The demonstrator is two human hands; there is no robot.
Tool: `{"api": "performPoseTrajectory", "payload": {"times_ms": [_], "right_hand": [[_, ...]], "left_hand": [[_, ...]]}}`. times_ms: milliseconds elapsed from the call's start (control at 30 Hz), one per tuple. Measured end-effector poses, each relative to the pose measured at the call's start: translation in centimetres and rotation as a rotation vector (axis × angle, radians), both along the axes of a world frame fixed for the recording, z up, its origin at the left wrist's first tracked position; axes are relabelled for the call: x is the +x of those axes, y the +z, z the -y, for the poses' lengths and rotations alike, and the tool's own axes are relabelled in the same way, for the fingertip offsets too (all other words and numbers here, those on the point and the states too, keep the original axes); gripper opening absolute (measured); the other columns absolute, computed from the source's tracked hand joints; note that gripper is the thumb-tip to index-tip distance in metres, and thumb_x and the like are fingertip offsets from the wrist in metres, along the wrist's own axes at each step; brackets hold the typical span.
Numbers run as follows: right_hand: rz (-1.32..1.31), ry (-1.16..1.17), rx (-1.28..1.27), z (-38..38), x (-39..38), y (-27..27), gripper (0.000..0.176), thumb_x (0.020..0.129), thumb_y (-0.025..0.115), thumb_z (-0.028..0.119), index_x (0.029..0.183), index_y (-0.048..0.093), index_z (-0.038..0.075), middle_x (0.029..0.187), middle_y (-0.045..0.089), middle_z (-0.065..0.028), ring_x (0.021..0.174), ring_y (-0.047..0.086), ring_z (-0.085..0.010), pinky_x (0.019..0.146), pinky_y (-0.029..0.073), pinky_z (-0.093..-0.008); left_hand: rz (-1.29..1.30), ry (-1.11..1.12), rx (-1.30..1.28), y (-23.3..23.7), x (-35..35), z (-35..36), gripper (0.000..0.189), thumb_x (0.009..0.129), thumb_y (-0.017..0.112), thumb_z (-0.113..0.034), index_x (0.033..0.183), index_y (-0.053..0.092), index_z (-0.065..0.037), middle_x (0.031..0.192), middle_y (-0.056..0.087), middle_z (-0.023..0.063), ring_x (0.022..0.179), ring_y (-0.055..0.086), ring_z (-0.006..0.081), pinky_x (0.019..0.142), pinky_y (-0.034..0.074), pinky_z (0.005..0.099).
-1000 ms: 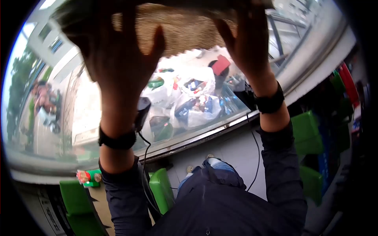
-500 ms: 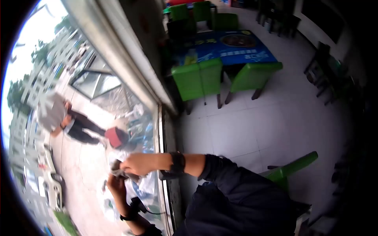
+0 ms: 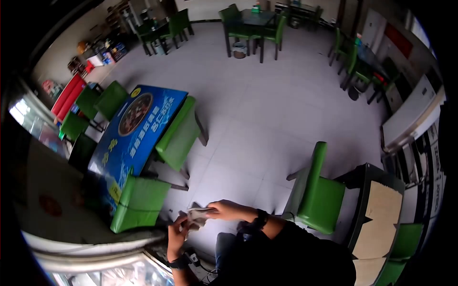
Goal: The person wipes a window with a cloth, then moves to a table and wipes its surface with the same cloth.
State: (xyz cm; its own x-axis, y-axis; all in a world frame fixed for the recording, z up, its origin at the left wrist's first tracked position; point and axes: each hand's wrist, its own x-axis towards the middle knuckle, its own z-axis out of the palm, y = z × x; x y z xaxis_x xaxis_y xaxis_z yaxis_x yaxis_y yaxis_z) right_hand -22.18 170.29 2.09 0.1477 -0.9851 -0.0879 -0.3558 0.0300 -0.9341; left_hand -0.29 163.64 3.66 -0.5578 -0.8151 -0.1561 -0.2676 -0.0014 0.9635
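Note:
A crumpled greyish cloth is stretched between my two hands, low in the middle of the view. My left hand grips its left edge, fingers pinched together. From the right, my right hand holds the other side with thumb and fingers closed on it. Dark bands circle both wrists, and a small black device with a cable is near the left wrist. Beyond the hands lies the pale tiled floor.
A blue printed table with green chairs stands at the left. Another green chair is at the right, beside a tan-topped table. A window frame borders the lower left. More tables and chairs stand farther back.
The view has swung right, from the window and outdoor scene to the room's interior. The cloth, held in both hands before, is now spread more openly between them.

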Motion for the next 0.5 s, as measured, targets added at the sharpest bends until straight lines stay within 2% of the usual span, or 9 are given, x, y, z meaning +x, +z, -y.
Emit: {"api": "performPoseTrajectory", "payload": {"times_ms": [67,167,200,267,367,400,500], "right_hand": [[-0.037,-0.15,0.069,-0.5,-3.0,-1.1,0.031,0.082,0.052,0.03,0.089,0.054,0.001,0.065,0.056,-0.0146,0.058,0.055,-0.0238,0.053,0.041,-0.033],[-0.189,-0.355,0.153,-0.6,-5.7,-4.7,0.028,0.083,0.051,0.028,0.088,0.056,0.001,0.069,0.058,-0.0153,0.06,0.056,-0.0258,0.055,0.042,-0.034],[-0.212,-0.404,0.172,-0.2,-6.6,-5.9,0.027,0.083,0.05,0.027,0.088,0.056,0.001,0.071,0.059,-0.0157,0.061,0.057,-0.0267,0.055,0.042,-0.0344],[-0.233,-0.396,0.117,1.4,-8.6,-6.9,0.027,0.083,0.049,0.026,0.09,0.057,0.001,0.076,0.06,-0.0166,0.066,0.058,-0.0289,0.059,0.044,-0.0345],[-0.211,-0.444,0.128,6.9,-11.0,-7.8,0.022,0.081,0.049,0.019,0.092,0.058,0.002,0.079,0.06,-0.0168,0.072,0.058,-0.0292,0.064,0.045,-0.0337],[-0.218,-0.434,0.137,9.5,-12.1,-7.6,0.021,0.08,0.05,0.017,0.092,0.058,0.002,0.08,0.06,-0.0167,0.073,0.058,-0.0292,0.065,0.045,-0.0335],[-0.331,-0.423,0.12,16.5,-15.1,-6.0,0.019,0.078,0.053,0.017,0.088,0.06,0.003,0.08,0.061,-0.0149,0.073,0.059,-0.0295,0.065,0.046,-0.0344]], "left_hand": [[-0.028,-0.105,-0.009,-1.9,-2.7,3.9,0.025,0.074,0.052,0.004,0.098,0.056,0.004,0.092,0.06,0.0088,0.084,0.052,0.0132,0.079,0.039,0.0248],[-0.159,-0.148,0.179,-2.5,-6.7,8.6,0.023,0.076,0.051,0.003,0.099,0.055,0.007,0.096,0.059,0.0098,0.09,0.052,0.0132,0.08,0.039,0.024],[-0.067,-0.183,0.15,-2.7,-7.7,10.5,0.024,0.076,0.051,0.005,0.099,0.055,0.007,0.097,0.059,0.0098,0.09,0.052,0.0127,0.079,0.039,0.0233],[-0.154,-0.206,0.148,-2.8,-10.0,13.9,0.031,0.071,0.049,0.007,0.102,0.052,0.008,0.097,0.058,0.012,0.077,0.052,0.0118,0.066,0.042,0.0225],[-0.29,-0.203,0.196,-4.7,-12.2,20.6,0.034,0.07,0.048,0.009,0.103,0.051,0.006,0.096,0.058,0.012,0.081,0.053,0.0133,0.066,0.042,0.0218],[-0.279,-0.179,0.252,-5.2,-12.8,23.2,0.038,0.069,0.053,0.014,0.104,0.052,0.001,0.093,0.058,0.0063,0.088,0.054,0.0141,0.078,0.042,0.0255],[-0.312,-0.262,0.202,-5.7,-14.7,29.9,0.051,0.057,0.056,0.021,0.103,0.054,-0.001,0.094,0.056,0.005,0.087,0.055,0.0135,0.078,0.044,0.0254]]}}
